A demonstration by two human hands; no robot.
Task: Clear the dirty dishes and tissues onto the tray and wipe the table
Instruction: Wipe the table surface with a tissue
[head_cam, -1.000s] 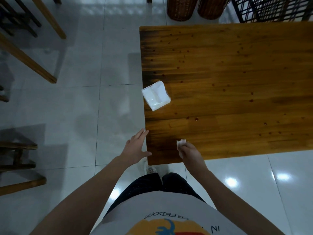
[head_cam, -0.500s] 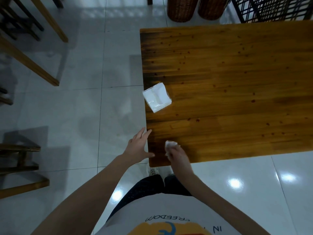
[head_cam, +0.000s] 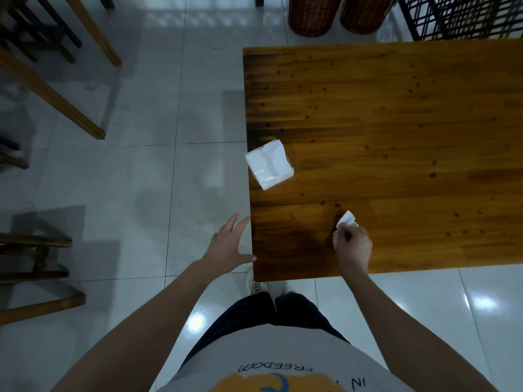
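A wooden table (head_cam: 396,114) fills the right of the view. My right hand (head_cam: 353,247) rests on its near part, closed on a crumpled white tissue (head_cam: 345,219) that sticks out past my fingers and presses on the wood. My left hand (head_cam: 230,244) hovers open beside the table's left edge, its thumb at the edge, holding nothing. A white pack of tissues (head_cam: 268,164) lies at the left edge, slightly overhanging it. No tray or dishes are in view.
Small dark spots dot the tabletop, one (head_cam: 337,205) just beyond the tissue. Two wicker baskets (head_cam: 336,12) and a black wire rack (head_cam: 464,15) stand behind the table. Wooden chairs (head_cam: 36,267) and table legs (head_cam: 51,91) stand on the tiled floor at left.
My right hand with the tissue swept left toward the table's corner, then back right and farther onto the table. My left hand stayed by the edge.
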